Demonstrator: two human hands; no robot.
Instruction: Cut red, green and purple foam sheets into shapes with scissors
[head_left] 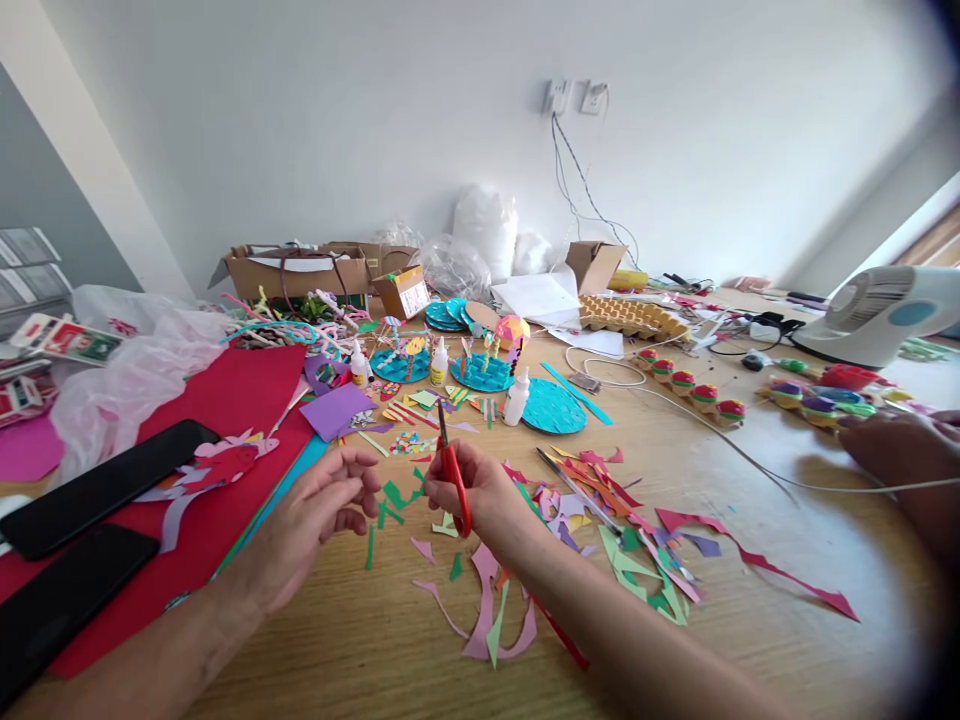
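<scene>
A pair of red-handled scissors (452,480) is in my right hand (478,492), with its dark blades pointing up and away from me. My left hand (330,497) hovers to the left, fingers loosely bent and apart, with nothing visible in it. Green paper scraps (395,495) lie on the table just beyond and between the hands. Pink paper offcuts (486,605) are strewn below my right wrist. Right of that wrist, a pen (577,490) rests among more coloured scraps.
Red paper sheets (247,420) and two black phones (112,480) lie at left. Glue bottles (517,398) stand by blue painted discs (553,405). A white cable (720,440) crosses the right side, near another person's hand (900,450) and a white fan (870,315).
</scene>
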